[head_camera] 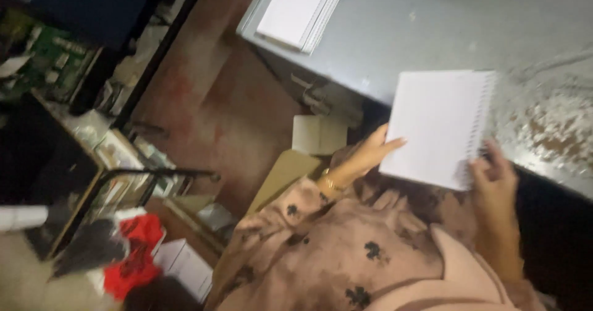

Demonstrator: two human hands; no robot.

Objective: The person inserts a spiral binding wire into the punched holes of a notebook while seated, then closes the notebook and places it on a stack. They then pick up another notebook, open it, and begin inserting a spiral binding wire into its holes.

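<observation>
A white spiral-bound notebook (438, 126) is held over the front edge of a grey metal table (432, 33), its wire spine on the right. My left hand (370, 153) grips its left edge, with a gold bangle on the wrist. My right hand (491, 175) holds the lower right corner by the spiral. The sleeves are pink with dark flower prints.
A stack of white paper pads (299, 8) lies at the table's far left corner. The table's right part is speckled with worn patches (556, 119). Left of me are a reddish floor (216, 101), a black frame rack (123, 181), white boxes (185, 264) and red-black cloth (136, 255).
</observation>
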